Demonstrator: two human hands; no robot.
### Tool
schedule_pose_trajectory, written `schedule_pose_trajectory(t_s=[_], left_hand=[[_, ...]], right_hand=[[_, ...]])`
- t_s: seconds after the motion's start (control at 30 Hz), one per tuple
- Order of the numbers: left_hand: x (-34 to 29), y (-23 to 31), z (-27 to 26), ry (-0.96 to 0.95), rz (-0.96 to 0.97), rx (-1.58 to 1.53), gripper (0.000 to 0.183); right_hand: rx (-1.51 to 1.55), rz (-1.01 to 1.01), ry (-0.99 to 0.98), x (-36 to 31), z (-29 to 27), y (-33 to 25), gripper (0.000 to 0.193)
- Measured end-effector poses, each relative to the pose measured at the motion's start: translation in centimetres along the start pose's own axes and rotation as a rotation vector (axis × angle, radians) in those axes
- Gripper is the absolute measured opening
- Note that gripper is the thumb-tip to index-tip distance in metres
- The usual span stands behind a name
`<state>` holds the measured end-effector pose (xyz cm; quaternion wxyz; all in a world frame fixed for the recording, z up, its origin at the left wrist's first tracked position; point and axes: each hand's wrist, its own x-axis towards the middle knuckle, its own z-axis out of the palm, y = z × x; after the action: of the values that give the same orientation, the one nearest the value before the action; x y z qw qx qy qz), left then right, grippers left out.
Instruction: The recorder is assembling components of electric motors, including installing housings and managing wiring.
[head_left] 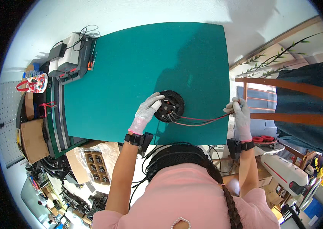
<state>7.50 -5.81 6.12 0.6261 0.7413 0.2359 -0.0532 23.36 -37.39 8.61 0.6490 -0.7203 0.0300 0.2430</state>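
A small black wheel (176,102) with a treaded tyre and a spoked hub lies on the green tabletop. My left hand (146,112), in a grey-white glove, grips the wheel's left side, with its fingers over the tyre and the hub. Red and black wires (201,123) run from the hub off to the right. Past the table's right edge, my gloved right hand (241,116) pinches their far ends and draws them out in a slight sag. The wire tips are hidden in its fingers.
The green table (131,68) spans the middle. At its far left stands a grey-white machine (68,57) with cables; orange-handled screwdrivers (90,62) lie beside it. A divided carton of parts (96,166) sits below the near left edge. A wooden chair (302,117) with dark cloth stands right.
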Motion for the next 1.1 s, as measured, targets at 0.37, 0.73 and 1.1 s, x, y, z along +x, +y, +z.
schedule_pose_trajectory(t_s=[0.37, 0.73, 1.1], left_hand=[[0.4, -0.4, 0.1, -0.022, 0.091, 0.088, 0.031], [0.8, -0.1, -2.6, -0.076, 0.204, 0.057, 0.037], [0.4, -0.6, -2.6, -0.123, 0.328, 0.222, 0.037]], right_hand=[[-0.039, 0.044, 0.161, -5.9, -1.6, 3.2, 0.039], [0.413, 0.161, 0.263, -16.1, 0.1, 9.8, 0.021], [0.847, 0.151, 0.261, -19.2, 1.4, 12.5, 0.012]])
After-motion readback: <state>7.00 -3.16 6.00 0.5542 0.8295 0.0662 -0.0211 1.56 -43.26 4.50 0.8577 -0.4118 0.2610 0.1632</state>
